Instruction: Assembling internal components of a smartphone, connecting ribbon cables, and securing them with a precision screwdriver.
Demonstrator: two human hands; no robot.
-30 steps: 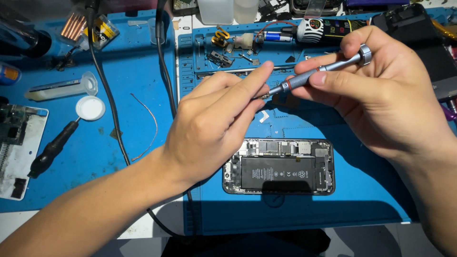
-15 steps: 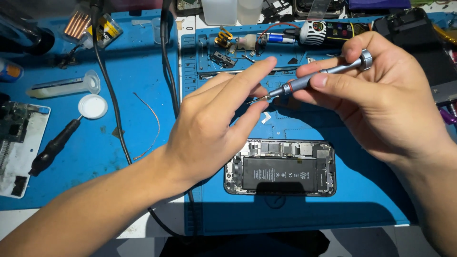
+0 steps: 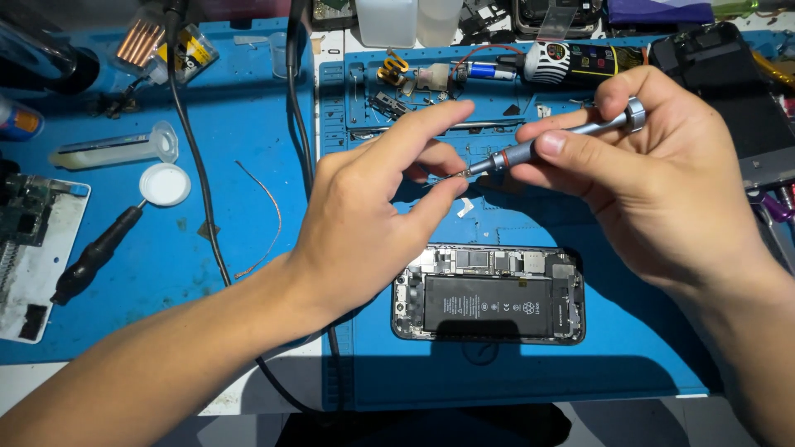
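Note:
My right hand (image 3: 662, 182) grips a slim grey precision screwdriver (image 3: 563, 139), held nearly level with its tip pointing left. My left hand (image 3: 373, 215) pinches at that tip with thumb and fingers; whatever sits between them is too small to make out. Both hands hover above the blue work mat (image 3: 629, 348). Below them lies an opened phone (image 3: 489, 294), flat on the mat, its black battery and circuit boards exposed.
Small parts, screws and tools fill the mat's tray (image 3: 431, 83) at the back. A black cable (image 3: 199, 199) runs down the left mat, beside a clear syringe (image 3: 116, 149), a white cap (image 3: 165, 184) and a black-handled tool (image 3: 95, 252). A dark phone screen (image 3: 729, 91) lies at right.
Both hands stay almost where they were. The left fingers have closed in a little tighter on the screwdriver tip.

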